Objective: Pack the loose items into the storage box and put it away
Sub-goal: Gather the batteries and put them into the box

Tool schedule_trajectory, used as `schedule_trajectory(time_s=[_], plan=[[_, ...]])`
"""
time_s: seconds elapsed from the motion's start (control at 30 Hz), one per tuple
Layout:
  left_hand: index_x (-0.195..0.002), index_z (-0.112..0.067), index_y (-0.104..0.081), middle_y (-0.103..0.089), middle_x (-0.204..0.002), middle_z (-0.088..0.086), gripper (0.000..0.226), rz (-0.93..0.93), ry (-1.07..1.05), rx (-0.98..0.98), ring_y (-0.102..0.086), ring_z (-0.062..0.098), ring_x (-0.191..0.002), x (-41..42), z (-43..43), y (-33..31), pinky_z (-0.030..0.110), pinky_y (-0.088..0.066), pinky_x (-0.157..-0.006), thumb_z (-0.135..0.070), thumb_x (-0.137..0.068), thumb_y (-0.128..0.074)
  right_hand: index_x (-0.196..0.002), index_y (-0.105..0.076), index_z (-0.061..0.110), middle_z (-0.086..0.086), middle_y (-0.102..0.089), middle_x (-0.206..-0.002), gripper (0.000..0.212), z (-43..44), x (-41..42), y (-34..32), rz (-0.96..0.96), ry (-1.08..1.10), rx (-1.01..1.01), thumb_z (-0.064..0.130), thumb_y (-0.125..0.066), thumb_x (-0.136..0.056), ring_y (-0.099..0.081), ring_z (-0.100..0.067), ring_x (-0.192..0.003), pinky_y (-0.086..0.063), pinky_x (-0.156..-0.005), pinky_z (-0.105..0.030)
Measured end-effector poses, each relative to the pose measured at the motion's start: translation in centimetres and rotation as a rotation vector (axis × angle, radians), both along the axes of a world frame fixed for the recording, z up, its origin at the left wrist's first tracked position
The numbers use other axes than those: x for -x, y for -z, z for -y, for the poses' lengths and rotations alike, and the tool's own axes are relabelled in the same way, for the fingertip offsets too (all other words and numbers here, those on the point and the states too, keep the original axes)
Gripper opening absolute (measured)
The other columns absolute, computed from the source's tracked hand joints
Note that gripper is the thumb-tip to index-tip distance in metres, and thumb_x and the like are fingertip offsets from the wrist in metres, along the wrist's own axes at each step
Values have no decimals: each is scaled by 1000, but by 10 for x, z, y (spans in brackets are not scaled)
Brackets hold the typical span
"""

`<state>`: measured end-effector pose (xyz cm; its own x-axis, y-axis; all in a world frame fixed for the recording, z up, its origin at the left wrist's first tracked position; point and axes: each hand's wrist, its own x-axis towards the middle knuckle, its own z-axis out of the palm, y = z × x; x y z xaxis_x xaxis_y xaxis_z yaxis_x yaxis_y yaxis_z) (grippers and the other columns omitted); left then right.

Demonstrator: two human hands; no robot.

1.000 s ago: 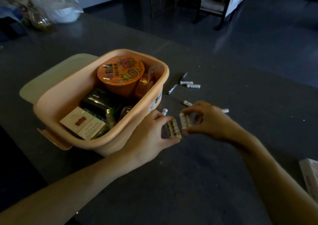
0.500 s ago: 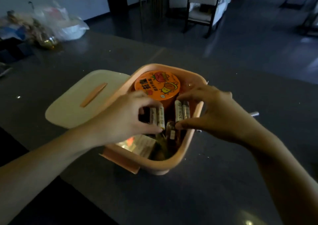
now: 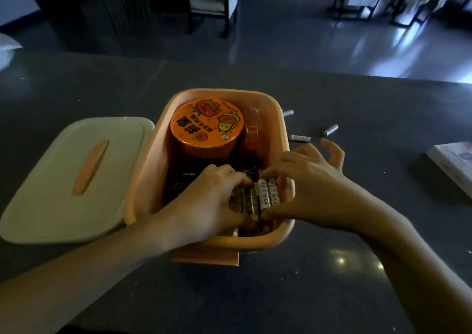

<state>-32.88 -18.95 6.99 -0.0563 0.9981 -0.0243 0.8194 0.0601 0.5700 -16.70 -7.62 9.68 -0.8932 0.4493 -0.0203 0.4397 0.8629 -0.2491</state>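
Observation:
A peach storage box (image 3: 278, 119) stands open on the dark table. Inside sit an orange round tub (image 3: 207, 131), a black charger (image 3: 185, 177) and a roll of tape (image 3: 251, 134). Both hands are down in the near end of the box. My left hand (image 3: 209, 203) pinches several batteries (image 3: 245, 200) by their ends. My right hand (image 3: 304, 188) pinches two white batteries (image 3: 268, 195) the same way, its little finger raised. Three loose batteries (image 3: 300, 137) lie on the table just right of the box.
The box's pale lid (image 3: 76, 177) with a peach handle lies flat to the left, touching the box. A white carton (image 3: 452, 165) rests at the right edge. Chairs (image 3: 209, 4) stand on the floor beyond the table's far edge.
Both hands carried the batteries from the table on the right into the box and lowered them toward its near end. The view shifted right and closer.

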Motion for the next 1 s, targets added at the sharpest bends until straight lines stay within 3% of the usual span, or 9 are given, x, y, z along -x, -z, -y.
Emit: schedule_trajectory(time_s=[0.13, 0.23, 0.33, 0.47, 0.57, 0.7, 0.83, 1.0], plan=[[-108, -33, -58, -51, -106, -15, 40, 46, 31, 97, -46, 4, -99, 2, -5, 1, 28, -42, -90, -42, -72, -72, -114, -50, 45, 25, -44, -118, 57, -1, 0, 0, -9, 19, 27, 70, -48, -63, -19, -4, -120, 16, -100, -39], [-120, -30, -56, -52, -116, -12, 51, 92, 16, 103, -48, 8, -108, 4, -6, -2, 36, -42, -96, -38, -72, -73, -113, -50, 46, 26, -44, -119, 54, -3, -5, 0, -47, 45, 66, 69, -51, -64, -23, -5, -123, 10, -106, -46], [-123, -34, -51, -52, -115, -20, 57, 124, -36, 50, -48, 1, -109, 2, -10, -9, 33, -43, -98, -34, -71, -74, -110, -49, 47, 29, -40, -112, 51, -14, -15, -4, -123, 75, 75, 69, -54, -63, -30, -4, -121, 0, -109, -44], [-119, -43, -48, -51, -106, -29, 57, 122, -105, -114, -42, -17, -101, -14, -31, -23, 7, -38, -79, -38, -69, -74, -107, -51, 46, 28, -44, -109, 58, -47, -34, -13, -235, 108, 65, 75, -49, -56, -38, -2, -114, -8, -104, -35], [-122, -36, -49, -53, -106, -22, 58, 61, -133, -233, -43, -13, -100, -38, -55, -32, -3, -31, -77, -40, -69, -72, -107, -53, 44, 24, -50, -109, 55, -83, -55, -15, -255, 137, 49, 70, -53, -59, -44, -5, -111, -13, -104, -36], [-127, -26, -48, -54, -114, -12, 63, 2, -192, -311, -46, -3, -93, -78, -96, -33, 1, -31, -77, -37, -70, -74, -103, -55, 44, 23, -52, -103, 43, -137, -89, -10, -258, 135, 85, 60, -63, -64, -49, -3, -103, -22, -104, -38], [-132, -22, -44, -51, -127, -6, 67, 6, -287, -291, -48, 3, -107, -115, -140, -21, 7, -32, -82, -38, -73, -72, -99, -51, 49, 24, -52, -103, 39, -192, -114, 5, -216, 102, 150, 62, -62, -64, -50, -2, -101, -24, -96, -33], [-139, -18, -34, -37, -139, 1, 73, -159, -492, -175, -38, 15, -126, -142, -170, 17, 22, -28, -100, -44, -79, -65, -107, -52, 44, 16, -54, -111, 40, -244, -107, 37, -129, 42, 242, 52, -67, -70, -51, -6, -103, -32, -101, -44]])
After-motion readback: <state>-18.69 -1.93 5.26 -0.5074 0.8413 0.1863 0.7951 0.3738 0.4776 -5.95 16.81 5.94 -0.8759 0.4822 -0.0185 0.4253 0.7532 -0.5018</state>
